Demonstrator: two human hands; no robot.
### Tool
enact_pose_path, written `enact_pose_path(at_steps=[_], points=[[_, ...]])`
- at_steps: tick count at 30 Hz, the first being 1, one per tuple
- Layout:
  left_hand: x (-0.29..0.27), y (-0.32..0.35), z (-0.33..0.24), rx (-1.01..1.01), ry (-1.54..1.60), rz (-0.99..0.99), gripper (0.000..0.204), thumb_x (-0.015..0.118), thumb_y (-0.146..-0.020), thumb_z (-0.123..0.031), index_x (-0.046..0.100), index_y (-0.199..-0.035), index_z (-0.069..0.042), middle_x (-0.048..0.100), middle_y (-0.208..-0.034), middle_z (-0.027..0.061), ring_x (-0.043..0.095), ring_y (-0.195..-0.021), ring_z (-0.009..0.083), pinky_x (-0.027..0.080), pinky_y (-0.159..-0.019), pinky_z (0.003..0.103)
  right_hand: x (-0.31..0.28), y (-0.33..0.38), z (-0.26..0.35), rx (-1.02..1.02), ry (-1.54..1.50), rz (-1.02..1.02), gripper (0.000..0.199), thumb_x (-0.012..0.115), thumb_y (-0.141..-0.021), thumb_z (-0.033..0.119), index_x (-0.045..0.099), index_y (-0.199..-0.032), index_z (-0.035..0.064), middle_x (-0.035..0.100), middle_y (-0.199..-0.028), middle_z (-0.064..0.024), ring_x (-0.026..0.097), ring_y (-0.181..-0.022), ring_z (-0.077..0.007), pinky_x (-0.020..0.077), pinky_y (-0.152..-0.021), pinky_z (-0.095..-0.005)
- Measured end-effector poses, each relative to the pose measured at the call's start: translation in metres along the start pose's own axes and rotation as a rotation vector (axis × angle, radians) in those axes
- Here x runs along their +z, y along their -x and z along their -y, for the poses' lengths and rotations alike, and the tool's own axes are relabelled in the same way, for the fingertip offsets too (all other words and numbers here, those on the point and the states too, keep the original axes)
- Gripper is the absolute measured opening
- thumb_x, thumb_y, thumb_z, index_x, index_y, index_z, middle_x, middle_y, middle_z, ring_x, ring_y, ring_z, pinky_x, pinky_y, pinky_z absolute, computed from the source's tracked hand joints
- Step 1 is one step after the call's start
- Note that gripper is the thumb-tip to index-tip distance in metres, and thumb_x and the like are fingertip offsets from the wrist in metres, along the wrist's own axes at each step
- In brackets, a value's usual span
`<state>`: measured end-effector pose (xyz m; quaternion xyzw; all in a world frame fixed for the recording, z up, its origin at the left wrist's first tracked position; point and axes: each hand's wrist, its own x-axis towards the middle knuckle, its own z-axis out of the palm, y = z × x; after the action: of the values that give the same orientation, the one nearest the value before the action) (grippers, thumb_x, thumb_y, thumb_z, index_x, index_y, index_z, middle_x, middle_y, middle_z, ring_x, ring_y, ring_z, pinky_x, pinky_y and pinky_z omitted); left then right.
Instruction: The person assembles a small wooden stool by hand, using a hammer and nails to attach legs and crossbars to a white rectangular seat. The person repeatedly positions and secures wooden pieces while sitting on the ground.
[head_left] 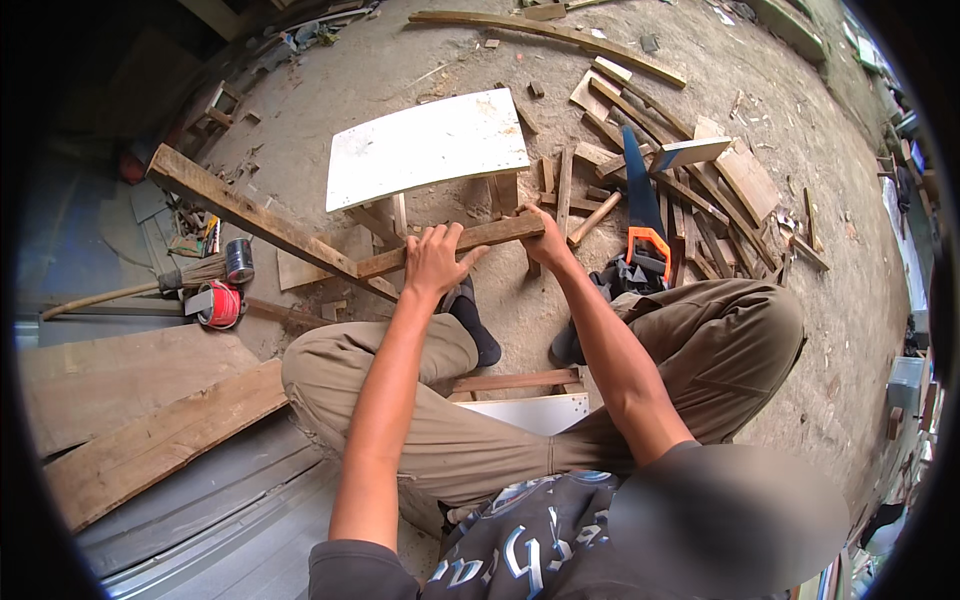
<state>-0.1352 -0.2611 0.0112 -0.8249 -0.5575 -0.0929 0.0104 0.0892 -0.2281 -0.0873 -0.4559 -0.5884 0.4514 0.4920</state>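
Head view looks down on a bare, dusty floor [330, 90], earthy grey-brown and littered with chips and offcuts, where a person sits with bent legs apart. Between and just beyond the knees, a wooden bar [490, 236] is held above the floor; its left end meets a long timber [255, 217] that slants away to the upper left. The left hand [432, 262] lies spread over the bar, thumb apart, while the right hand [543, 240] is wrapped around its right end. Just past them, a white board [430, 148] stands raised on wooden legs. To the right, a scrap pile [745, 182] sprawls across the ground, a handsaw [640, 185] with blue blade and orange handle among it. Farther off lies a long beam [555, 30]. At the left sit a broom [195, 272], a dark can [240, 262] and a red can [222, 306]; nearer, two broad planks [165, 440] rest beside grey ribbed panelling [220, 510]. Clutter lines the room's right edge, too small to make out.
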Motion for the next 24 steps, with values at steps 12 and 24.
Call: enact_pose_path(at_steps=[12,24], points=[[-0.007,-0.007,0.012,-0.038,0.161,-0.035,0.062,0.061,-0.084,-0.066,0.065,-0.104,-0.007,0.067,-0.086,0.0141,0.066,-0.084,0.0331,0.049,-0.076,0.045,-0.001,-0.005,0.011,-0.017,0.055,-0.037,0.032,0.069,-0.089,0.005,0.06,-0.119,-0.0015,0.069,-0.106,-0.0115,0.061,-0.098,-0.0161,0.049,-0.086,-0.0309],[-0.007,-0.015,0.016,-0.002,0.211,0.001,0.062,0.063,-0.084,-0.064,0.063,-0.106,-0.006,0.067,-0.087,0.0185,0.066,-0.083,0.0382,0.052,-0.075,0.048,0.003,-0.008,0.007,-0.011,0.059,-0.111,0.035,0.068,-0.089,0.008,0.058,-0.121,-0.0035,0.069,-0.108,-0.0166,0.063,-0.101,-0.0222,0.0493,-0.088,-0.0339]])
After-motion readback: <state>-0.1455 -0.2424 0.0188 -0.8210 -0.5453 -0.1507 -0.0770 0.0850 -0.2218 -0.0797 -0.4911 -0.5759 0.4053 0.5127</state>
